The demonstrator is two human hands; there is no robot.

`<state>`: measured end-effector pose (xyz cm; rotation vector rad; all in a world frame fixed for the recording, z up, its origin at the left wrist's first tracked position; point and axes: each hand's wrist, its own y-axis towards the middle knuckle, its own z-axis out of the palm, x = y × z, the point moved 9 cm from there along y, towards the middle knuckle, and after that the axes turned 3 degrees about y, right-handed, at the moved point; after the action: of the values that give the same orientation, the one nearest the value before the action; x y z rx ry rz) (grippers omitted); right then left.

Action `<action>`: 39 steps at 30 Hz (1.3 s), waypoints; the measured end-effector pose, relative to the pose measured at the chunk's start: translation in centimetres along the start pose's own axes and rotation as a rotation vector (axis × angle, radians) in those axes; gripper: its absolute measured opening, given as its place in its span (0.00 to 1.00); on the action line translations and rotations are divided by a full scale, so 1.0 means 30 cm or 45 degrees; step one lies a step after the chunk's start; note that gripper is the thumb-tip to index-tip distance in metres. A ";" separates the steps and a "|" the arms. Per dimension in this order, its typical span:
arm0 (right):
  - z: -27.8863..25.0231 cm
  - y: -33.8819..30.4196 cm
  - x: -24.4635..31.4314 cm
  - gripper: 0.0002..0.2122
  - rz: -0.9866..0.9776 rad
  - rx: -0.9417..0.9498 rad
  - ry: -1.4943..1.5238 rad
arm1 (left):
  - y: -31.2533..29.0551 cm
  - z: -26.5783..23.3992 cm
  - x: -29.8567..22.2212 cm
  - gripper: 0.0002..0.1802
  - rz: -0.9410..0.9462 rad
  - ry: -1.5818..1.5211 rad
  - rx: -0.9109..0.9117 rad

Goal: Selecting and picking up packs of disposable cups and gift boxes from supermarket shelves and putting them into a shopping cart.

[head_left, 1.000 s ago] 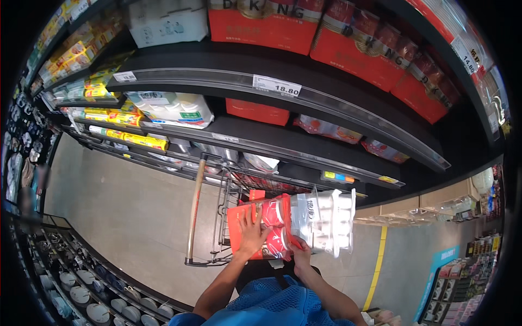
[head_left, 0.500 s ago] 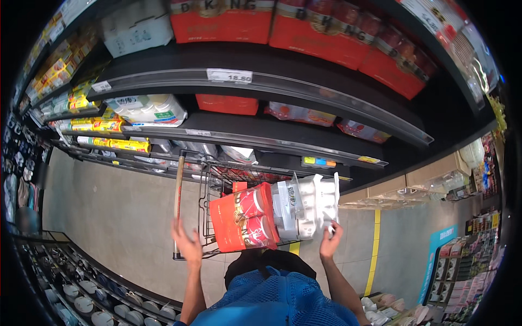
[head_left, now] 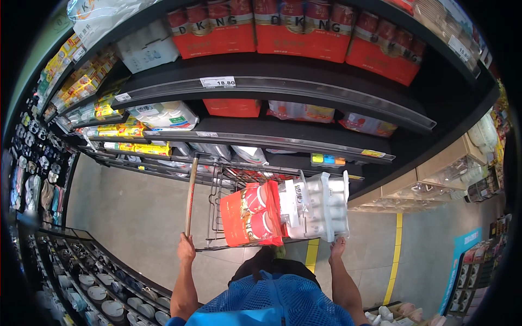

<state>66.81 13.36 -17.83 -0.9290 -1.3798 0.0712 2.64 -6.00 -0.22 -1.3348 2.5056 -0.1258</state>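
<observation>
On the cart — red pack beside white pack; hands flank both.

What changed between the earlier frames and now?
The left hand came off the red pack and moved left, now gripping the cart handle. The right hand left that pack's edge and moved right, to the near corner of the white pack; contact is unclear. Both packs stay side by side.

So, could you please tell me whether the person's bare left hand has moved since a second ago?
Yes: against the long black shelf, the left hand has moved leftward, from the red printed package to the straight brownish cart handle.
</observation>
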 end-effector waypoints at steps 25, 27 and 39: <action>0.328 -0.434 -0.178 0.40 0.441 0.436 0.655 | 0.047 -0.029 0.277 0.14 -0.051 -0.045 0.008; 0.356 -0.455 -0.187 0.41 0.421 0.432 0.649 | 0.077 -0.053 0.276 0.14 -0.034 -0.018 -0.004; 0.535 -0.725 -0.330 0.31 0.228 0.609 0.265 | 0.207 -0.075 0.405 0.17 -0.035 -0.121 0.069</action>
<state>40.63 1.93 -14.29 -0.6328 -1.0209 0.4115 -9.35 -12.62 -2.08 -1.3225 2.3888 -0.1319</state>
